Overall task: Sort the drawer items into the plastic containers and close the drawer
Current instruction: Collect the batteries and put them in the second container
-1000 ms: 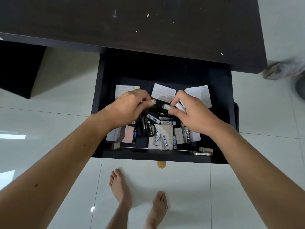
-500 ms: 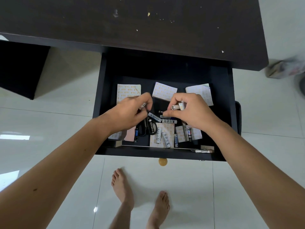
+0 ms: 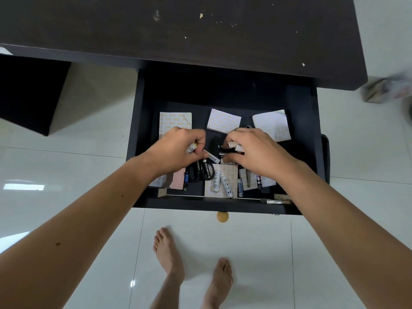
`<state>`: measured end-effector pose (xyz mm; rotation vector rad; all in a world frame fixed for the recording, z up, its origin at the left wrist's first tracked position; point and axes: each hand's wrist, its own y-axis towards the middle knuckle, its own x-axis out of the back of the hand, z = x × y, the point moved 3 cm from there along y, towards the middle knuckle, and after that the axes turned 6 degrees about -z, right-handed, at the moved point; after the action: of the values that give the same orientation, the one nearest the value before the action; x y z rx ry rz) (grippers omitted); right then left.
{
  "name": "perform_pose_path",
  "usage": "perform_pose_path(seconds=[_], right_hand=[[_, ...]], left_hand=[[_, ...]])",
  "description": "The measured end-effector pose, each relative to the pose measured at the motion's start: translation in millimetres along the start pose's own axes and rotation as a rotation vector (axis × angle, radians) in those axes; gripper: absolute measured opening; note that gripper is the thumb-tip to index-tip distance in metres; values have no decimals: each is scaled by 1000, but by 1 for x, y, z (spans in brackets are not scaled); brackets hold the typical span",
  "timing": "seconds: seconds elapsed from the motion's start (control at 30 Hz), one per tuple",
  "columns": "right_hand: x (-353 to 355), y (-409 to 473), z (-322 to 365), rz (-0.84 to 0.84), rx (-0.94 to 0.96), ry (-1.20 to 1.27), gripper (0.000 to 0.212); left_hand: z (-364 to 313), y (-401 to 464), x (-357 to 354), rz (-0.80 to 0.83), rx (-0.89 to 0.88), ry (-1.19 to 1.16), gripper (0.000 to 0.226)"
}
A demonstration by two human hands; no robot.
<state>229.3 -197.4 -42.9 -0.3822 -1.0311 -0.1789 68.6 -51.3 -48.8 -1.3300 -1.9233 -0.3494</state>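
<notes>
The dark drawer (image 3: 133,139) stands pulled out under the desk. Inside lie several batteries (image 3: 225,186), black-handled scissors (image 3: 196,172) and several patterned paper pads (image 3: 224,121). My left hand (image 3: 176,150) is over the left middle of the drawer, fingers closed on a white battery with a gold tip (image 3: 192,147). My right hand (image 3: 256,152) is beside it, fingers closed on white batteries (image 3: 233,145), its thumb down among the loose ones. No plastic containers are in view.
The dark desk top (image 3: 178,27) overhangs the back of the drawer. A round wooden knob (image 3: 222,217) sticks out from the drawer front. My bare feet (image 3: 169,259) stand on the glossy white tiles below. A blurred object (image 3: 383,89) lies on the floor at the right.
Both hands have dipped slightly lower into the pile of batteries, still holding the batteries they had. The view has shifted a little.
</notes>
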Motion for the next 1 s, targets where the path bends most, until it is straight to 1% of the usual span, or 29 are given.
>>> perform_pose_path(seconds=[0.13, 0.27, 0.33, 0.4, 0.5, 0.57, 0.6, 0.67, 0.73, 0.83, 0.87, 0.9, 0.97, 1.0], right_hand=[[1, 1, 1, 72, 5, -70, 36], [2, 2, 1, 92, 12, -85, 41], [2, 2, 0, 109, 18, -72, 42], [1, 1, -3, 110, 23, -17, 37], [7, 0, -7, 12, 3, 136, 23], [13, 0, -8, -47, -39, 189, 16], [15, 0, -8, -56, -57, 201, 16], [16, -1, -8, -54, -71, 241, 18], [17, -2, -8, -50, -60, 311, 13], [17, -4, -6, -34, -58, 454, 30], [18, -5, -6, -22, -76, 499, 29], [18, -6, -6, -11, -93, 540, 24], [19, -6, -8, -13, -135, 579, 6], [19, -5, -9, -15, -144, 570, 5]], left_hand=[[1, 5, 2, 20, 14, 22, 17], [-3, 7, -1, 72, -6, 118, 28], [-3, 8, -2, 82, -25, 183, 26], [-4, 8, -3, 99, -68, 268, 25], [-6, 6, -4, 108, -131, 356, 27], [-6, 7, -4, 101, -136, 353, 27], [-5, 7, -4, 103, -124, 344, 26], [-4, 8, -4, 112, -98, 325, 24], [-3, 8, -5, 126, -87, 327, 24], [-3, 4, -4, 146, -85, 317, 20], [-4, 3, -3, 141, -95, 302, 20], [-4, 2, -1, 121, -106, 277, 19], [-5, 2, 4, 40, -121, 200, 18], [-5, 2, 5, 0, -117, 150, 18]])
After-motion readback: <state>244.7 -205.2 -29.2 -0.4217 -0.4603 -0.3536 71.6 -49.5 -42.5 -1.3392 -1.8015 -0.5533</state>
